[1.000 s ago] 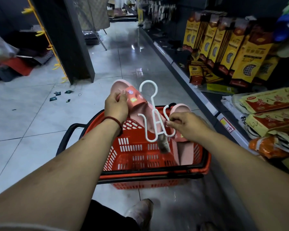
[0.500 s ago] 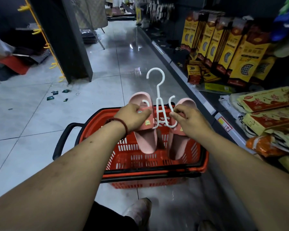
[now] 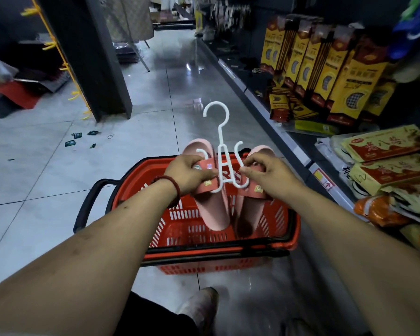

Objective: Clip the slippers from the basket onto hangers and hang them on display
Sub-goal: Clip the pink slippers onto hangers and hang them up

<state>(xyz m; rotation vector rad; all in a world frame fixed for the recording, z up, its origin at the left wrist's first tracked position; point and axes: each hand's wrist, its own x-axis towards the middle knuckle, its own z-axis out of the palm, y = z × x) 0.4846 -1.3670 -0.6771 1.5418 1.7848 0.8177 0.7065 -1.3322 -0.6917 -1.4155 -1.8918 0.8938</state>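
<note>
Left hand (image 3: 189,174) fingers (image 3: 205,175) curl round strap of left pink foam slipper (image 3: 216,209), at one side hook of thin white plastic double-hook hanger (image 3: 220,141). Right hand (image 3: 270,175) fingers (image 3: 250,169) pinch strap of right pink foam slipper (image 3: 246,214) at other hook. Pair held over red slotted plastic basket (image 3: 180,214) on floor. Judgement: slippers light, soft, springy; hanger thin, likely flexes. Take hold at straps, then hanger stem.

Dim aisle, glare on floor (image 3: 192,66)

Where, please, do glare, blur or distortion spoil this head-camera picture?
Head view: light glares off the glossy floor tiles; wide-angle bending stretches the forearms and curves the shelf edge; the far-left edge is smeared; the white hanger and pink slippers are sharp.
</note>
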